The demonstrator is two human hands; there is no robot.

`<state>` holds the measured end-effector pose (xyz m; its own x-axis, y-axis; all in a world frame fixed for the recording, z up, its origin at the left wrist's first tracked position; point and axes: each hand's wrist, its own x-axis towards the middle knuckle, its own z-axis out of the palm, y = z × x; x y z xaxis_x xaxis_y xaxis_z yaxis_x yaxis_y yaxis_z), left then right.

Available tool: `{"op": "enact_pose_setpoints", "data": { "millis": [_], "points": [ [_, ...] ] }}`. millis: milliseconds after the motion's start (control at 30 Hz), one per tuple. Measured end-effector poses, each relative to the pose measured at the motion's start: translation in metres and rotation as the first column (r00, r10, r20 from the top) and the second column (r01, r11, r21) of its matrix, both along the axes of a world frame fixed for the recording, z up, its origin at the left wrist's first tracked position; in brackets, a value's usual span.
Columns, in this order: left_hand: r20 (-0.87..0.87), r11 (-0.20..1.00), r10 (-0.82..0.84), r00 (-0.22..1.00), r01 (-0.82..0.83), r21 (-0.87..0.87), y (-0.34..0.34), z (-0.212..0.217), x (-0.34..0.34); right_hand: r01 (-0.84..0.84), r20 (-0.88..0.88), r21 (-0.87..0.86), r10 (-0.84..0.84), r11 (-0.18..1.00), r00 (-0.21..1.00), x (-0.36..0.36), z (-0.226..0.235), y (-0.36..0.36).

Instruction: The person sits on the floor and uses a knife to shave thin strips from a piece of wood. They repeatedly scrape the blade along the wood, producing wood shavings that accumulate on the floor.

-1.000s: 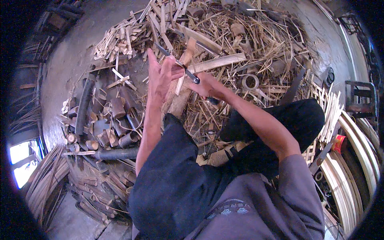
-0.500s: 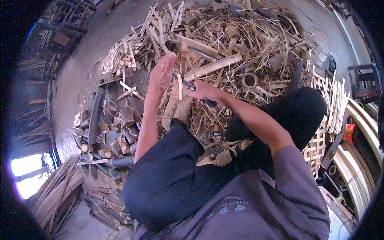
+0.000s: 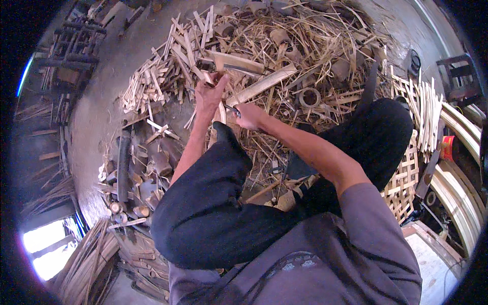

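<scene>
My left hand (image 3: 210, 96) is closed round a pale bamboo strip (image 3: 205, 76), whose end sticks out past the fingers. Just to its right, my right hand (image 3: 250, 116) grips a tool with a slim dark metal shaft (image 3: 233, 109). Most of that tool is hidden by the fist, so its exact kind does not show. A narrow light strip (image 3: 222, 113) hangs below, between the two hands. Both hands are out in front of my knees, over the scrap pile.
A heap of bamboo shavings (image 3: 325, 76) spreads ahead, with split slats (image 3: 147, 86) at its left. Cut bamboo tubes (image 3: 160, 162) lie by my left leg. On the right are a woven lattice (image 3: 401, 188), a long blade (image 3: 429, 173) and curved bamboo lengths (image 3: 460, 208).
My left hand has drawn slightly nearer and its fingers have curled over the strip. My right hand has shifted a little left with the tool. The whole view has tilted slightly.
</scene>
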<state>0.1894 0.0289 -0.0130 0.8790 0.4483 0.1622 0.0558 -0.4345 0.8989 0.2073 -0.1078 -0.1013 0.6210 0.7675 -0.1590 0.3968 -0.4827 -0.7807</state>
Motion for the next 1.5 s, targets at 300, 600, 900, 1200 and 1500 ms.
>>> {"op": "enact_pose_setpoints", "data": {
  "millis": [300, 600, 900, 1200, 1500],
  "points": [
    [-0.049, 0.997, 0.055, 0.997, -0.058, -0.054, -0.014, 0.024, -0.008, -0.043, 0.010, -0.013, 0.043, 0.999, 0.999, -0.004, -0.014, -0.004],
    [-0.017, 0.998, 0.064, 0.998, -0.064, -0.008, -0.005, 0.008, -0.013, -0.056, 0.078, 0.054, 0.052, 0.997, 0.996, -0.020, -0.004, -0.012],
    [0.029, 0.979, 0.145, 0.989, -0.148, 0.141, -0.015, 0.020, -0.028, -0.223, -0.052, -0.183, 0.217, 0.958, 0.975, -0.037, -0.014, -0.018],
    [0.139, 0.943, 0.318, 0.938, -0.328, 0.060, 0.008, 0.004, -0.042, -0.224, 0.430, -0.213, 0.297, 0.951, 0.852, -0.030, -0.027, -0.019],
    [0.503, 0.819, 0.508, 0.699, -0.212, -0.533, 0.048, -0.006, -0.101, -0.033, -0.131, -0.042, 0.028, 0.999, 0.991, -0.037, 0.032, -0.047]
  ]
}}
